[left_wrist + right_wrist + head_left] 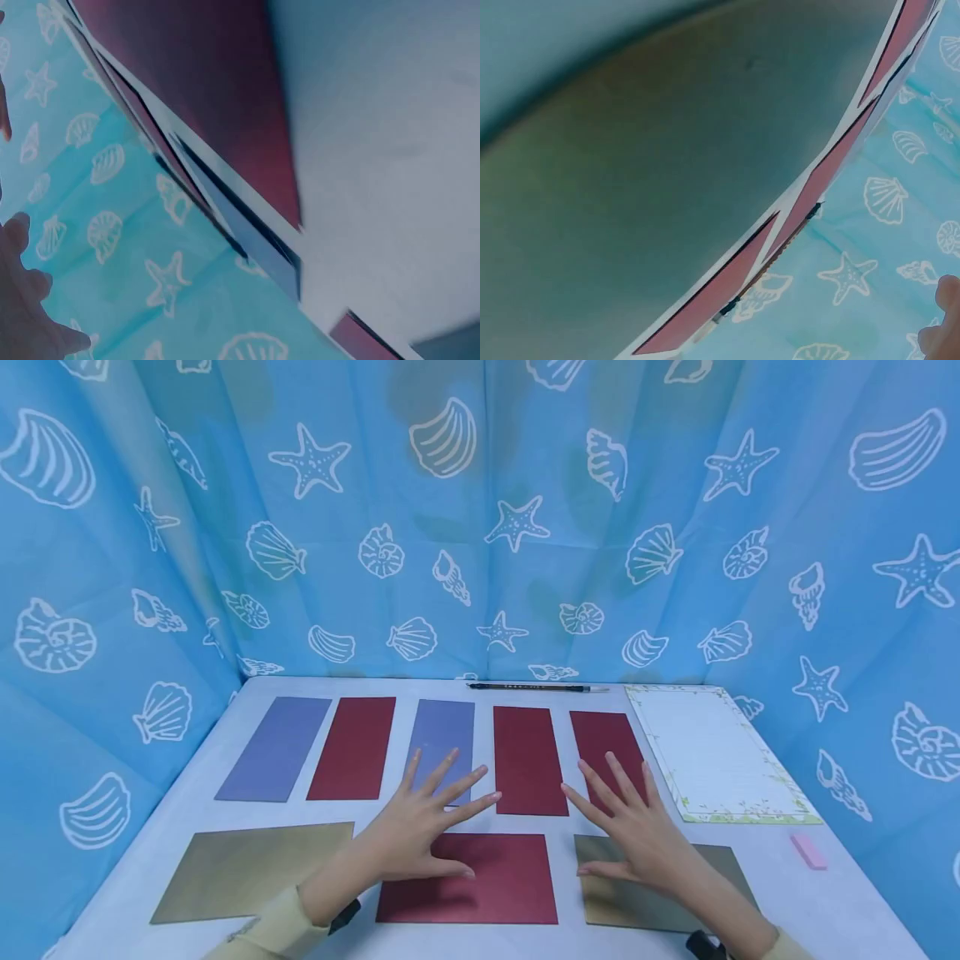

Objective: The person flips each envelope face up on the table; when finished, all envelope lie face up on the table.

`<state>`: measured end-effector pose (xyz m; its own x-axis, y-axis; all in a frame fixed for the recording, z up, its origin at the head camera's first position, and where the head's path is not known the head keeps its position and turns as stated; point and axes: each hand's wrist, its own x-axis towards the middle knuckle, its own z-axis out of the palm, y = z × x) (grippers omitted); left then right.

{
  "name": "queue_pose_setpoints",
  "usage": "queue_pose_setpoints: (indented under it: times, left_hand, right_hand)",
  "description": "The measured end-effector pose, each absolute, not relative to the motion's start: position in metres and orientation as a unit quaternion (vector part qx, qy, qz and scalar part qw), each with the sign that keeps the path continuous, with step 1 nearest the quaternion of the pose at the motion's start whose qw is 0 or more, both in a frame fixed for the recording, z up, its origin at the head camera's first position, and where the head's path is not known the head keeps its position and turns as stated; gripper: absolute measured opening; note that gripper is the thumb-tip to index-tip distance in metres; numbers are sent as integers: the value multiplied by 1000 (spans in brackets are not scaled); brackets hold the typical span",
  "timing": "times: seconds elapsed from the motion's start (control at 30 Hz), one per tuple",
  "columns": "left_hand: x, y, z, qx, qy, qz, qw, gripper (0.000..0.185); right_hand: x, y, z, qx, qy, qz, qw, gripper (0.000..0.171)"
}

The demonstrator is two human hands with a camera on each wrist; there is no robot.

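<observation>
Both our hands are spread wide, fingers straight and fanned, holding nothing. Our left hand (423, 827) sits over the near middle of the worktop (840, 893), its thumb lying across the top edge of the large red sheet (480, 881) and its fingertips (452, 754) reaching toward twelve o'clock over the lower end of the middle blue strip (442, 739). We cannot tell whether the palm presses down or hovers just above. Our right hand (633, 831) is just at three o'clock of the left one, apart from it, with its thumb over the top edge of the right olive sheet (720, 877) and its fingers overlapping the lower end of the right red strip (603, 743).

Between the two hands, toward twelve o'clock, lies the middle red strip (527, 760). Farther toward nine o'clock are another red strip (354, 747) and the left blue strip (276, 747), and below them the left olive sheet (251, 870). At two o'clock of the right hand lies a lined note sheet (712, 752) with a green floral border, and a small pink eraser (808, 851) sits at three o'clock. A dark brush pen (536, 687) lies along the far edge, against the blue shell-print curtain (480, 527). Our wrist views show only blurred sheet edges and curtain.
</observation>
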<state>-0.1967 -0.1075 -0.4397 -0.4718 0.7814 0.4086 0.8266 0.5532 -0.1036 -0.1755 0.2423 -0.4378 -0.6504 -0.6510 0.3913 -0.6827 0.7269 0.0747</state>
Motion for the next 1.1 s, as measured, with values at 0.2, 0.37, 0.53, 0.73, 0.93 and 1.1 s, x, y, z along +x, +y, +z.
queue_pose_setpoints:
  times: [0.2, 0.37, 0.53, 0.73, 0.93, 1.1]
  left_hand:
    - [-196, -91, -443, -479, -855, -38, 198, 97]
    - [-194, -80, -442, -493, -848, -30, 192, 97]
    - [-194, -66, -442, -510, -838, -18, 193, 95]
    - [-191, -45, -442, -524, -832, -12, 180, 96]
    - [-184, -25, -445, -528, -832, 13, 167, 97]
    - [-176, -5, -447, -543, -824, 34, 160, 97]
  right_hand:
    - [-170, 251, -441, 352, -914, 33, 198, 105]
    - [-165, 259, -443, 336, -922, 34, 191, 108]
    - [-159, 271, -445, 322, -927, 33, 192, 108]
    - [-152, 287, -451, 308, -931, 25, 193, 108]
    - [-144, 303, -455, 292, -938, 25, 188, 108]
    - [-136, 322, -457, 288, -939, 14, 185, 110]
